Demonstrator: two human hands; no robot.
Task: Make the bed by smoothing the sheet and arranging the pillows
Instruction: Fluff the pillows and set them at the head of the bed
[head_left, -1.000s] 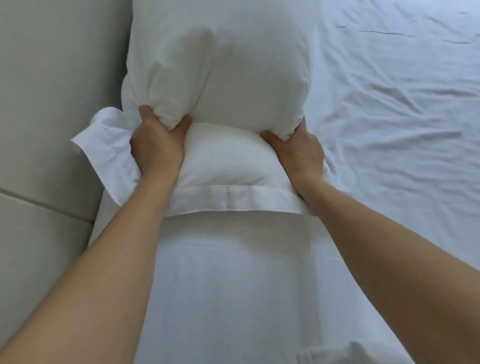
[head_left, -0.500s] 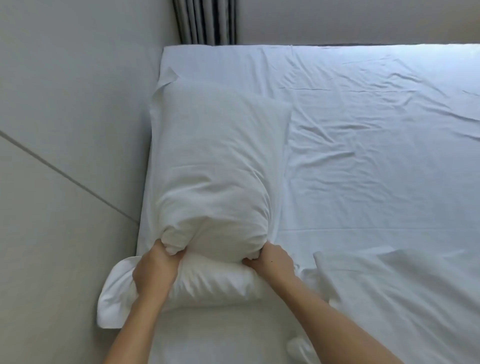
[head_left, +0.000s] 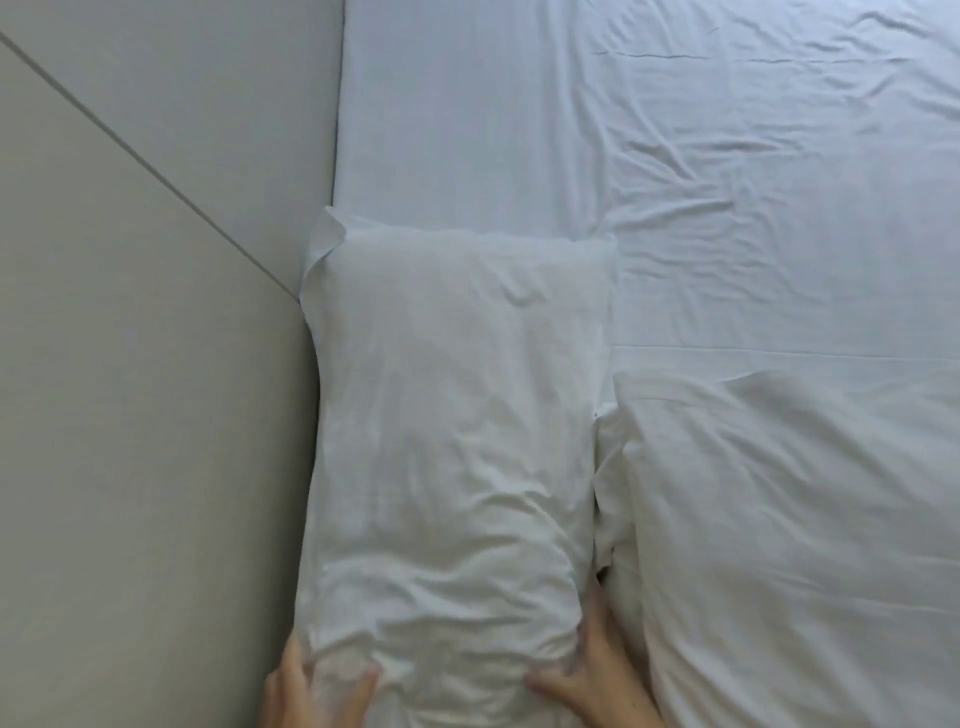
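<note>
- Pillow (head_left: 447, 441): white, lengthwise on the left side of the bed, its left edge against the grey padded wall panel (head_left: 145, 364). We see its cover creased most at the near end, and a loose cloth corner folded up at the far left.
- Left hand (head_left: 306, 693): at the near left corner of the pillow. We see the fingers lying up the side and the thumb on top, clasping the bunched cover.
- Right hand (head_left: 592, 675): at the near right corner. The fingers run up between the pillow and the bedding beside it, and the thumb presses in from the near end, so the corner is clasped.
- Second pillow (head_left: 779, 545): white, just right of the first, touching it.
- Sheet (head_left: 727, 182): white, wrinkled across the far right, smoother beyond the pillow.
</note>
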